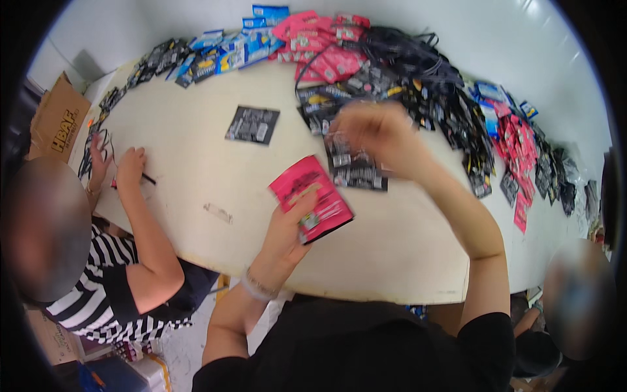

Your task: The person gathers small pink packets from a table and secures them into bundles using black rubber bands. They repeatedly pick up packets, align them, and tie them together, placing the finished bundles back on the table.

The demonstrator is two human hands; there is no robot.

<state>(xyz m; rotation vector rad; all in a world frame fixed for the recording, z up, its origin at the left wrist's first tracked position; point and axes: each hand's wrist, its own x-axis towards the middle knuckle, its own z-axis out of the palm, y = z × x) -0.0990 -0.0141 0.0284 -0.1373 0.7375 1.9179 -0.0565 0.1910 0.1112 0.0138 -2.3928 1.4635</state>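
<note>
My left hand [285,228] is closed on a pink packet [323,196], thumb across its front. A dark edge shows along the packet's lower side, perhaps another packet behind it. My right hand [379,134] hangs over some black packets [359,176] in the middle of the table. Motion smears its fingers, and a dark packet is partly covered by it, so I cannot tell whether it grips anything. One black packet [253,125] lies flat by itself, farther off and to the left of the pink one.
Heaps of pink packets [330,62], blue packets [245,49] and black packets [450,108] line the far edge of the white table [189,150]. At left, a person in stripes works with their hands [130,160] near a brown cardboard box [62,121]. Another person sits at right.
</note>
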